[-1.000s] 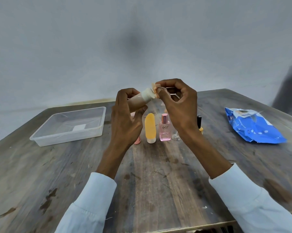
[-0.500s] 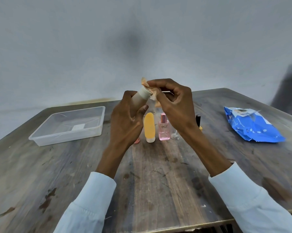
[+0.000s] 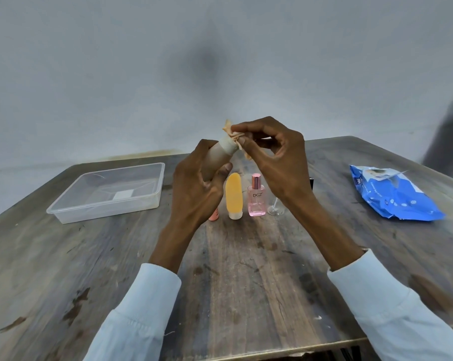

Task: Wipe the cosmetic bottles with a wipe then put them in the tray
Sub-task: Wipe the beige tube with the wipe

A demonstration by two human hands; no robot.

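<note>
Fingers [image 3: 242, 127] of the right hand [image 3: 277, 162] pinch one crumpled wipe [image 3: 232, 134] against the cap of one beige bottle [image 3: 217, 158], gripped in the left hand [image 3: 194, 194] above the bench [image 3: 246, 282]. Four more bottles stand behind: coral [image 3: 214, 215], orange [image 3: 234, 195], pink [image 3: 256, 195], clear [image 3: 275, 208]. One tray [image 3: 64, 216] sits left, one blue wipe pack [image 3: 394, 196] right.

Both forearms wear long, pale blue shirt sleeves. The left sleeve [image 3: 139, 316] enters from the lower left of the frame, the right sleeve [image 3: 392, 311] from the lower right. Each ends in a plain cuff partway up the forearm, leaving wrists and hands bare. The fabric creases softly.
</note>
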